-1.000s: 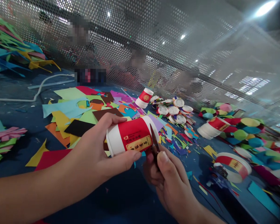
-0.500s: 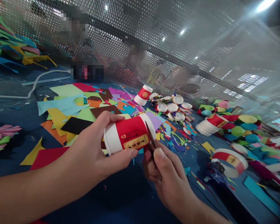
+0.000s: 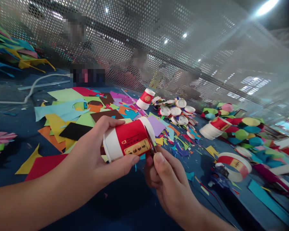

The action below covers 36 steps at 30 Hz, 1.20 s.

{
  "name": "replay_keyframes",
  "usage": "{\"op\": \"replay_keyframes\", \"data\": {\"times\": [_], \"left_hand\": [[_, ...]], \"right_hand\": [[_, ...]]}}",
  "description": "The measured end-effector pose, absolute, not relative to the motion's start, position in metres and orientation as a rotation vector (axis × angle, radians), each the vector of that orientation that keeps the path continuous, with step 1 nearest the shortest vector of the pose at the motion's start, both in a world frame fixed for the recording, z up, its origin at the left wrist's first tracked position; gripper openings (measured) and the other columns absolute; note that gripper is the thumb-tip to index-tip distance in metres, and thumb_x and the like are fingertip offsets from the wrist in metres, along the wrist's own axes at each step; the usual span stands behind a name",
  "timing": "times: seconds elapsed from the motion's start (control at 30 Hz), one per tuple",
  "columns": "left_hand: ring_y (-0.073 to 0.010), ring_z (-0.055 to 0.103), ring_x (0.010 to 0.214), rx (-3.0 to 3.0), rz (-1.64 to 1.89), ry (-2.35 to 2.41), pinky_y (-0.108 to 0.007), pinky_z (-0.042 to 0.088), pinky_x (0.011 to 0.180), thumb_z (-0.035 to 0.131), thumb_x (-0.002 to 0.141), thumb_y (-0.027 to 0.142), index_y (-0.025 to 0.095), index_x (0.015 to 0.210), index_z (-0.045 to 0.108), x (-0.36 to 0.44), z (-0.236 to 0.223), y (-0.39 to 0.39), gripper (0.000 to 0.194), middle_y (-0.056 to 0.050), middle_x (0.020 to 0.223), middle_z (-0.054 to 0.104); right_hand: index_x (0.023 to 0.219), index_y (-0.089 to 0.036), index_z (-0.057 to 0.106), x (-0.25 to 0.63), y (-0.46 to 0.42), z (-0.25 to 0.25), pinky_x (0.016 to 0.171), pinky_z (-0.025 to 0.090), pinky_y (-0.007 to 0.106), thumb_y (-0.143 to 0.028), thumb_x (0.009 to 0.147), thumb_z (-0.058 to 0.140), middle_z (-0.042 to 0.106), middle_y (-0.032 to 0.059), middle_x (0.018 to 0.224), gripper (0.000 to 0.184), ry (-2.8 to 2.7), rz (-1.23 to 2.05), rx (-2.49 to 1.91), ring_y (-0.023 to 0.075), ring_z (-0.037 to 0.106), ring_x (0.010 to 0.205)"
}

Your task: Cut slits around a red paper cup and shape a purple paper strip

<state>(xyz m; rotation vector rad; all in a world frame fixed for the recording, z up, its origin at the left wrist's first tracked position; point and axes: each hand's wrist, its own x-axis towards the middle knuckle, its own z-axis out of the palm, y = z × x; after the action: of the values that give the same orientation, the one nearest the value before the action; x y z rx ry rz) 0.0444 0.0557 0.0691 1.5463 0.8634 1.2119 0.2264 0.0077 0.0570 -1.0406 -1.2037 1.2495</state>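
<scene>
Cup between hands; paper scraps behind, on table.

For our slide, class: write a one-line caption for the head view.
Left hand holds a paper cup sideways while the right hand works scissors at its bottom end, above a paper-strewn table.

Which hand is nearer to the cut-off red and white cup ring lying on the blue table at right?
Right. The right hand, holding scissors, sits just left of the cup ring. The left hand grips the paper cup farther left.
</scene>
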Motion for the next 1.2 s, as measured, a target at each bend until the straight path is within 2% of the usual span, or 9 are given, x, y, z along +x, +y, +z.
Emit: {"op": "replay_keyframes", "data": {"times": [0.33,0.67,0.83,1.2], "left_hand": [[-0.0087,0.061,0.057,1.584,1.215,0.887,-0.011,0.046,0.046,0.084,0.075,0.038,0.030,0.114,0.053,0.043,0.070,0.057,0.050,0.007,0.080,0.067],[-0.0140,0.068,0.074,2.001,1.274,0.967,-0.018,0.052,0.056,0.077,0.081,0.045,0.032,0.123,0.052,0.035,0.066,0.066,0.050,0.002,0.102,0.069],[-0.0176,0.068,0.082,2.144,1.434,1.005,-0.020,0.053,0.053,0.071,0.081,0.043,0.032,0.124,0.053,0.036,0.056,0.065,0.048,-0.002,0.111,0.067],[-0.0168,0.066,0.076,2.357,1.520,1.072,-0.023,0.056,0.054,0.066,0.088,0.046,0.024,0.126,0.052,0.035,0.059,0.059,0.046,-0.005,0.105,0.066]], "right_hand": [[0.075,-0.021,0.055,0.226,0.010,0.056,0.043,0.020,0.021,-0.058,0.095,0.062,0.026,-0.0107,0.054,0.043,-1.180,1.247,-1.056,0.0075,0.018,0.047],[0.078,-0.021,0.057,0.228,0.008,0.059,0.045,0.023,0.024,-0.059,0.098,0.057,0.029,-0.0103,0.053,0.043,-1.243,1.256,-1.005,0.0080,0.025,0.047],[0.077,-0.021,0.056,0.229,0.007,0.059,0.047,0.026,0.024,-0.057,0.099,0.056,0.030,-0.0098,0.055,0.042,-1.243,1.252,-0.976,0.0081,0.026,0.049],[0.079,-0.022,0.056,0.230,0.005,0.058,0.046,0.024,0.024,-0.054,0.102,0.053,0.028,-0.0098,0.056,0.039,-1.253,1.253,-0.943,0.0084,0.024,0.049]]}}
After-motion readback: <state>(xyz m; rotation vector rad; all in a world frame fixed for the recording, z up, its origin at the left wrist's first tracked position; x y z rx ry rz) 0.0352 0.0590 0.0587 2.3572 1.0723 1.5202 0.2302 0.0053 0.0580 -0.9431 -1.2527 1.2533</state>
